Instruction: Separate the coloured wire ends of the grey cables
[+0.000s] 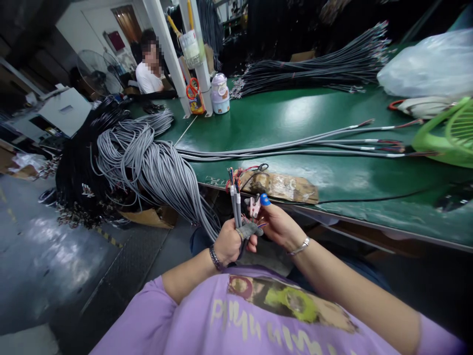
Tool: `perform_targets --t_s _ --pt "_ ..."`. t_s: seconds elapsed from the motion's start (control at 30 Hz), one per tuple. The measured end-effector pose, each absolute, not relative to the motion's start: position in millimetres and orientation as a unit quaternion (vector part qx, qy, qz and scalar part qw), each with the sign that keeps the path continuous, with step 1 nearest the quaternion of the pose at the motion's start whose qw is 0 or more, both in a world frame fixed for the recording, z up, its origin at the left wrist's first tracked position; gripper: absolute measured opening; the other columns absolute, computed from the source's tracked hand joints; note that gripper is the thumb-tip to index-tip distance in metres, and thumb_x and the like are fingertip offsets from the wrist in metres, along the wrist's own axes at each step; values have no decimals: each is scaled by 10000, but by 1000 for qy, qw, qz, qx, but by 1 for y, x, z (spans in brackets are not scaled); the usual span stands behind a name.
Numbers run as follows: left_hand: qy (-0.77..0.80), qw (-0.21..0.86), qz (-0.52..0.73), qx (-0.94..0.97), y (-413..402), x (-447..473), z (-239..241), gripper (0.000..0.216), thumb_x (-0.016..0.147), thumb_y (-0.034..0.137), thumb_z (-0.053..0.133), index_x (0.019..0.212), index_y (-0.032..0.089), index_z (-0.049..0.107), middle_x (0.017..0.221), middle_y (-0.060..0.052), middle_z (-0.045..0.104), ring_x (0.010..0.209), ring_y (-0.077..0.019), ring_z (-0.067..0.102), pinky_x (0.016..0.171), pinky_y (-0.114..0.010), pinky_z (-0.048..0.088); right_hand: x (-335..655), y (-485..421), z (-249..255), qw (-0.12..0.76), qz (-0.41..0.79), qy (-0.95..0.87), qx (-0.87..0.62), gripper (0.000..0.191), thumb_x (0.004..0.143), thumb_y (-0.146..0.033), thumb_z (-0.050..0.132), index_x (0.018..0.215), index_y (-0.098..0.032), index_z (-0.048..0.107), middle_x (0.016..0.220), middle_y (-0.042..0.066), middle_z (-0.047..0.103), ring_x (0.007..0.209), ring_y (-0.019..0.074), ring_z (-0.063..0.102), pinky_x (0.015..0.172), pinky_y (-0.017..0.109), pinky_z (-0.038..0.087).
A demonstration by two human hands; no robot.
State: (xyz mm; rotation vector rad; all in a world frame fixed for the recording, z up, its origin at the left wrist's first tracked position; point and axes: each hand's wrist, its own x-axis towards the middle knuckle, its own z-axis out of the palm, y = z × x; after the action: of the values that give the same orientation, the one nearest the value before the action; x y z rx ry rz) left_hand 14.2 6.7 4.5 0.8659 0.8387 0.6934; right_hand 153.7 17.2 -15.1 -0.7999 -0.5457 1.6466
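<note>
My left hand (229,241), with a grey covering on a finger, is closed around a few grey cables (236,209) that stand upright. Their white-banded ends show thin coloured wires (232,176). Close on its right, my right hand (278,226) has a blue cover (265,199) on the thumb. A small pale-pink clip (254,207) sits against that thumb, pinched in the hand. Loose thin wires show between both hands, partly hidden by the fingers. On the bench edge just beyond lies a worn wooden board (283,186).
A thick bundle of grey cables (148,153) hangs off the green bench (295,116) at left, beside black cables (76,172). Several grey cables stretch right towards a green plastic basket (458,130). Black cables (310,71) lie behind. A person (148,69) is at the back left.
</note>
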Motion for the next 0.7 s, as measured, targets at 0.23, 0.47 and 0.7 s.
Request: perform_targets --t_s 0.23,0.47,0.7 --pt "386 764 328 400 7 16 2 435 579 481 801 694 117 593 483 8 565 369 -85 491 360 -195 420 152 15 -11 577 728 -155 -337 426 734 -608 670 732 -182 664 657 32 669 558 138 575 520 260 481" --pt "390 746 325 431 -2 9 1 419 650 495 761 716 119 589 508 3 583 365 -85 499 357 -195 409 159 10 -5 544 758 -177 -313 402 786 -596 620 794 -199 681 705 24 659 585 123 568 536 238 473" --pt "417 710 379 422 -6 13 2 420 660 494 755 742 125 573 511 19 575 372 -83 505 373 -192 416 158 12 -5 565 724 -208 -337 265 799 -442 669 773 -179 679 700 19 656 587 112 549 528 227 448"
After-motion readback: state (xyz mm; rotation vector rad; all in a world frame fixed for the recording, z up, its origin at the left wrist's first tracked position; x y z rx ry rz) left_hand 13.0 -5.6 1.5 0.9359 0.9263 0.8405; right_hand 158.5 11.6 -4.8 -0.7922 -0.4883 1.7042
